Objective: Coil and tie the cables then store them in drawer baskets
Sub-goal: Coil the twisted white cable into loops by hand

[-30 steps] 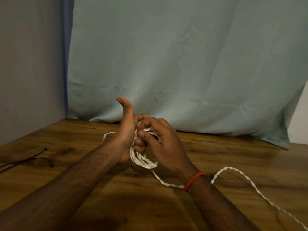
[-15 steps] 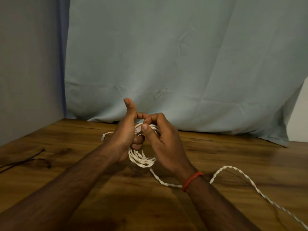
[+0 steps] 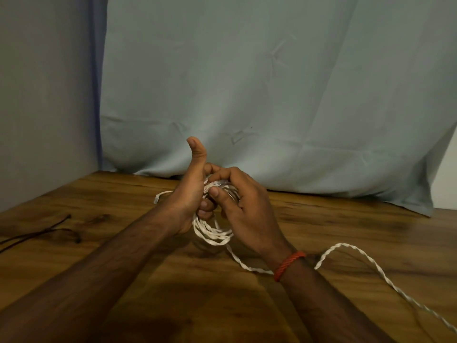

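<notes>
A white twisted cable (image 3: 212, 235) is wound in several loops around the fingers of my left hand (image 3: 190, 199), whose thumb points straight up. My right hand (image 3: 243, 209) pinches the cable at the top of the coil, thumb pressed against the strands. The cable's loose tail (image 3: 356, 258) runs under my right wrist and trails off to the lower right of the wooden table (image 3: 346, 231). A short white end (image 3: 159, 195) sticks out to the left behind my left hand. No drawer basket is in view.
A thin dark cable (image 3: 42, 231) lies on the table at the far left. A pale blue cloth (image 3: 247, 95) hangs behind the table's far edge. A grey wall stands on the left. My right wrist wears a red cord band (image 3: 289, 264).
My right hand's fingers have shifted over the top of the coil, laying the cable around my left fingers. The loops hang slightly lower. The tail on the table has barely moved.
</notes>
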`<act>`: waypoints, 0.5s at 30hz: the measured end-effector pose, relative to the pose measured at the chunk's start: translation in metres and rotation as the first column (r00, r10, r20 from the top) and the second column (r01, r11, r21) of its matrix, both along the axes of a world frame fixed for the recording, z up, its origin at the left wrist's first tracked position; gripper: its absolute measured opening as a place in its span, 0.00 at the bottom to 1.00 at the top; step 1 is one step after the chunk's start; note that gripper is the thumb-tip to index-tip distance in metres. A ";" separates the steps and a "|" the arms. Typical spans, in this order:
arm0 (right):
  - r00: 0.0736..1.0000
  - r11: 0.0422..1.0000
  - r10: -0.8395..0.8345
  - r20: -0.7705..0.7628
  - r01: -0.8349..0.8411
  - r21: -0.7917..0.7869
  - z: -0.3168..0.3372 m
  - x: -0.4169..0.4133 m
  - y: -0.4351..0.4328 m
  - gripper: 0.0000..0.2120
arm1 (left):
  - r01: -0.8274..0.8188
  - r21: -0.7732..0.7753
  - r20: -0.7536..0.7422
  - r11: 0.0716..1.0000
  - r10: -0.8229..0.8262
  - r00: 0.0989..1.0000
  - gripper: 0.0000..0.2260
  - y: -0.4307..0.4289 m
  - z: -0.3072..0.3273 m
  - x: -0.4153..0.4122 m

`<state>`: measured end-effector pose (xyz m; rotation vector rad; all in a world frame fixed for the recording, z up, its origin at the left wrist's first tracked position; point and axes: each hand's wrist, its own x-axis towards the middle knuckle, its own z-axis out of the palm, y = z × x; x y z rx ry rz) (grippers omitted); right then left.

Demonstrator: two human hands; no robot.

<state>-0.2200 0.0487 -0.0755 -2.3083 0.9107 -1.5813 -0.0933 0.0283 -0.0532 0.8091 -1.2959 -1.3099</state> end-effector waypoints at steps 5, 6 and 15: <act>0.998 1.000 -0.029 -0.051 0.029 -0.003 -0.001 -0.001 -0.002 0.04 | 0.060 0.018 -0.013 0.998 -0.060 0.998 0.34 -0.007 -0.006 0.002; 0.998 0.999 -0.031 -0.048 0.030 -0.019 0.000 -0.001 -0.001 0.04 | 0.072 0.022 -0.020 0.997 -0.071 0.997 0.31 -0.008 -0.006 0.002; 0.989 0.996 -0.067 0.129 0.074 -0.048 0.009 -0.013 -0.006 0.04 | 0.127 0.085 -0.103 0.988 -0.118 0.988 0.20 0.000 -0.002 0.001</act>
